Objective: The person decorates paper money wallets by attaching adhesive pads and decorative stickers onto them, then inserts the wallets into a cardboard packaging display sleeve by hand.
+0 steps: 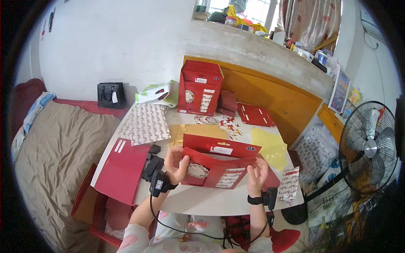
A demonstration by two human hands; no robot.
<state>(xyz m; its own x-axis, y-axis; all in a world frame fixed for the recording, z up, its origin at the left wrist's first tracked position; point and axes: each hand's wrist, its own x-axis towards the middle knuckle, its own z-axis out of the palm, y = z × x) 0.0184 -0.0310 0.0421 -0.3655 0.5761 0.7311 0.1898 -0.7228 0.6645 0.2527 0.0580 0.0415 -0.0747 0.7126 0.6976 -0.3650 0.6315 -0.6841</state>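
A red cardboard package (211, 170) stands tilted before me above the table's front part. Its front has cut-out windows showing cream patterned pieces, and a hang-hole header rises behind its open top. My left hand (176, 165) is closed on the package's left edge, thumb in front. At the right edge, my right hand (256, 175) grips it with the thumb in front and the fingers partly behind. Both wrists wear black straps with small devices and cables. Behind the package lie a tan card sheet (202, 130) and a yellow sheet (270, 147).
A tall display box (200, 86) packed with red packages stands at the back. Patterned sheets (147, 122), a flat red card (120, 168), small scraps (230, 126) and red panels (256, 114) lie on the white table (168, 202). A black fan (369, 147) stands right.
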